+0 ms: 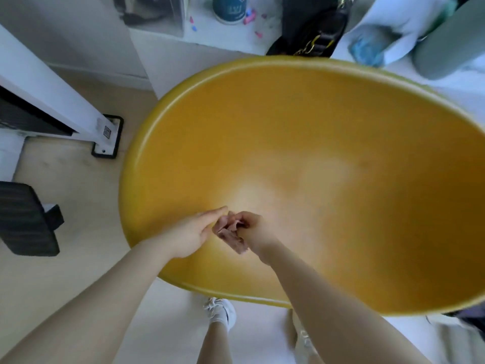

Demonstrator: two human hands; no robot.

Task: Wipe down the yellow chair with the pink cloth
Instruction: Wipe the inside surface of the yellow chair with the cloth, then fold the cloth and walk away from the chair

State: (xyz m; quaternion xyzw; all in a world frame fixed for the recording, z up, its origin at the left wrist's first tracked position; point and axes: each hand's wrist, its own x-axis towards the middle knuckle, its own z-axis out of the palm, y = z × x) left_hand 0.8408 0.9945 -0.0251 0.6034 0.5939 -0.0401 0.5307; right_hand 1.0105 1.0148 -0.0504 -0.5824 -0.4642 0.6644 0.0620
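The yellow chair (301, 143) fills the middle of the view, its curved shell seen from above. A small crumpled pink cloth (230, 233) hangs over the seat's near left part. My right hand (256, 229) is closed around the cloth's upper end. My left hand (194, 233) is right beside it, fingers extended, with fingertips touching the cloth's left edge. I cannot tell whether the left hand pinches the cloth or only touches it.
A white table leg (65, 106) with a black foot stands on the pale wood floor at left. A black object (25, 219) lies at far left. A cluttered white surface with a black bag (312, 24) sits behind the chair. My white shoe (221, 311) shows below the seat.
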